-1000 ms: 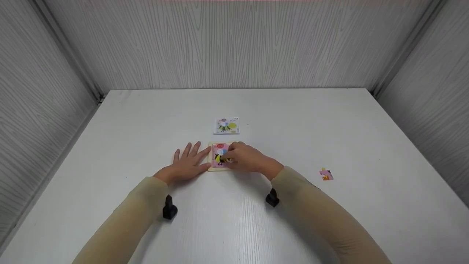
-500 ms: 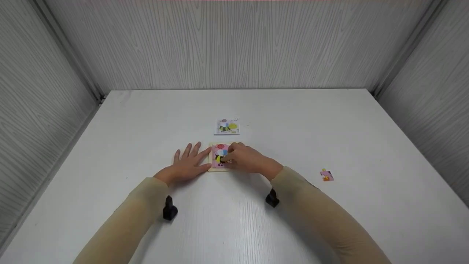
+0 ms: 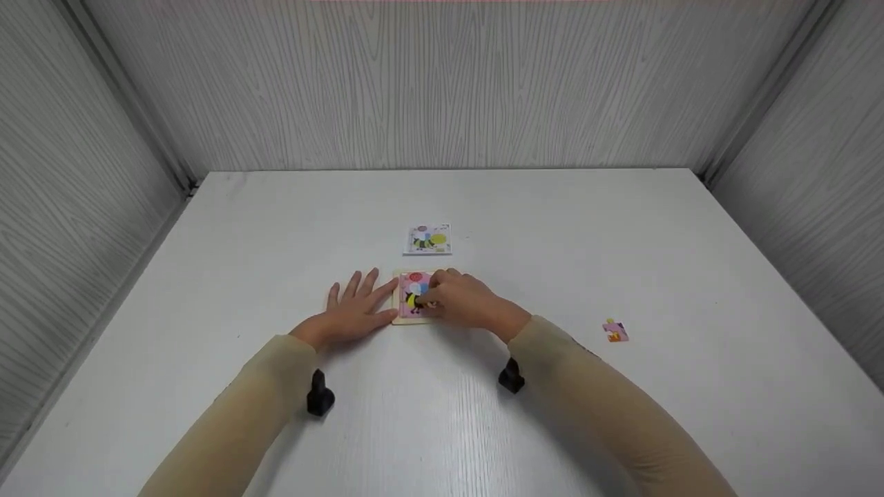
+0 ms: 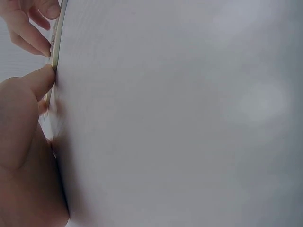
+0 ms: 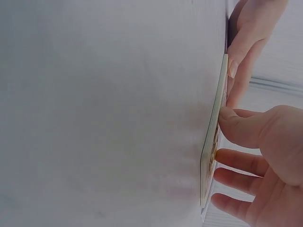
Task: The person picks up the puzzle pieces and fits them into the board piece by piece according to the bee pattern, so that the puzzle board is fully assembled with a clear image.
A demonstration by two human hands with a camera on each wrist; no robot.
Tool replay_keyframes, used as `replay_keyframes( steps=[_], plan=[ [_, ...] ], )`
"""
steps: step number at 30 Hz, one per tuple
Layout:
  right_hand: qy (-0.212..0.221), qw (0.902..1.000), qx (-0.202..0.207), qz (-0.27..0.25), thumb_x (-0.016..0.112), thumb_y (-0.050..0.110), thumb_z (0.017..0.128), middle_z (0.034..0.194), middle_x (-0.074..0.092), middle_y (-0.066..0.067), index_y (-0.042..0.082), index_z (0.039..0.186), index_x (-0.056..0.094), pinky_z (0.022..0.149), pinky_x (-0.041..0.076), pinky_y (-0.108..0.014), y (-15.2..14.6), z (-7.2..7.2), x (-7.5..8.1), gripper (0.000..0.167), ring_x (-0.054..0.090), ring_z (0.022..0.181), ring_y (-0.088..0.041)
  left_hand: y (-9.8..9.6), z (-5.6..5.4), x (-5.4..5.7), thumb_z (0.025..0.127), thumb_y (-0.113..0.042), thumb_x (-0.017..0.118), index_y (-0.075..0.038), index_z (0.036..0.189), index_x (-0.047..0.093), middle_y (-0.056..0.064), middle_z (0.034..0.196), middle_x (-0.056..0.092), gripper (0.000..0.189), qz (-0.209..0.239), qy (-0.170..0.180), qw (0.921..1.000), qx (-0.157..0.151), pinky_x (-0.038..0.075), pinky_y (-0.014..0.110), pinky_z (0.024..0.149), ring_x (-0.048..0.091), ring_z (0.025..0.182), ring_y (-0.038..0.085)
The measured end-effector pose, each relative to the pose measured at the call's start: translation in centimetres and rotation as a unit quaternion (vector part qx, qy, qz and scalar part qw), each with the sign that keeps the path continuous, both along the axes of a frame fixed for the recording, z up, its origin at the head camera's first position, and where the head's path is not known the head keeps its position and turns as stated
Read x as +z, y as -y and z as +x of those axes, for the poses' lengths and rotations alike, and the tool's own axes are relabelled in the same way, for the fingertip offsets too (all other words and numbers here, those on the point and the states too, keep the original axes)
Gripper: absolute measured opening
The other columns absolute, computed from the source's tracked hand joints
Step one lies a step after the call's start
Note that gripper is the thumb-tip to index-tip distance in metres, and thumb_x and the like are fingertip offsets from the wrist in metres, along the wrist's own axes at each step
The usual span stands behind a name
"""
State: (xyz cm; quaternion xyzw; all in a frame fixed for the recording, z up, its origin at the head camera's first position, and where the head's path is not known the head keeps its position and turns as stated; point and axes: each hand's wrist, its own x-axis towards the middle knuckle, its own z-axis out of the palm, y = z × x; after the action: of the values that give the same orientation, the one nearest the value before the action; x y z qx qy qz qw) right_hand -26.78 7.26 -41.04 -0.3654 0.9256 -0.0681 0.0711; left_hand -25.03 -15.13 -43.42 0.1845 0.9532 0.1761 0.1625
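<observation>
In the head view a small bee jigsaw puzzle lies in a pale wooden frame on the table. My left hand is flat beside it, fingers spread. Its thumb and forefinger touch the frame's left edge. Over the puzzle's right part bends my right hand, its fingertips on the pieces and hiding that side. In the right wrist view the thumb and fingers of my right hand stand apart, tips on the board. No lifted piece shows between them. The left wrist view shows my left thumb against the frame.
A loose pink puzzle piece lies on the white table to the right. Behind the puzzle is a square card with a matching bee picture. Grey wood-grain panels enclose the table at the back and sides.
Both hands stay almost where they were. The right hand's fingers remain over the puzzle's right part with only a slight shift of the wrist. The loose piece has not moved.
</observation>
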Motion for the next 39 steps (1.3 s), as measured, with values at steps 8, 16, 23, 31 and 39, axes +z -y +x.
replay_keyframes(
  steps=[8,16,23,31,39],
  plan=[
    [-0.008,0.9997,-0.004,0.024,0.06,0.029,0.09,0.119,0.055,-0.007,0.023,0.123,0.063,0.089,0.043,-0.037,0.0,0.2,0.2,0.033,0.048,0.105,-0.021,0.0,-0.1,-0.2,0.096,-0.054,0.033,-0.025,0.151,0.012,0.013,0.155,-0.007,0.065,0.004,-0.005,1.0,-0.002,-0.011,0.06,0.102,-0.013,0.138,0.036],
    [-0.008,0.9997,0.022,-0.01,0.062,0.026,0.09,0.121,0.056,-0.009,0.019,0.12,0.065,0.09,0.044,-0.033,-0.7,-0.1,0.0,0.031,0.051,0.106,-0.021,0.1,-0.2,-0.4,0.096,-0.055,0.032,-0.024,0.151,0.012,0.015,0.154,-0.007,0.066,0.0,-0.011,0.9999,-0.008,-0.009,0.061,0.102,-0.013,0.138,0.037],
    [0.023,0.9997,0.008,0.008,0.061,0.027,0.091,0.125,0.053,-0.008,0.019,0.12,0.065,0.098,0.039,-0.037,-0.6,0.1,0.0,0.031,0.046,0.113,-0.022,0.0,-0.2,-0.3,0.096,-0.055,0.032,-0.024,0.151,0.011,0.014,0.155,-0.008,0.066,-0.004,-0.005,1.0,-0.005,-0.011,0.06,0.102,-0.014,0.138,0.037],
    [0.055,0.9975,-0.018,0.04,0.055,0.031,0.094,0.135,0.042,-0.005,0.028,0.127,0.06,0.104,0.028,-0.049,-0.8,0.5,0.2,0.033,0.036,0.126,-0.024,-0.2,-0.2,-0.3,0.095,-0.056,0.032,-0.025,0.151,0.01,0.013,0.155,-0.008,0.067,-0.005,-0.004,1.0,-0.005,-0.011,0.06,0.103,-0.014,0.138,0.037],
    [0.041,0.9978,0.018,0.049,0.054,0.034,0.094,0.142,0.039,-0.005,0.029,0.134,0.051,0.105,0.026,-0.048,-1.4,0.4,0.0,0.04,0.032,0.131,-0.026,0.2,-0.2,-0.3,0.095,-0.057,0.032,-0.025,0.151,0.01,0.013,0.155,-0.009,0.068,-0.005,0.001,1.0,-0.002,-0.011,0.06,0.102,-0.016,0.138,0.035]
  ],
)
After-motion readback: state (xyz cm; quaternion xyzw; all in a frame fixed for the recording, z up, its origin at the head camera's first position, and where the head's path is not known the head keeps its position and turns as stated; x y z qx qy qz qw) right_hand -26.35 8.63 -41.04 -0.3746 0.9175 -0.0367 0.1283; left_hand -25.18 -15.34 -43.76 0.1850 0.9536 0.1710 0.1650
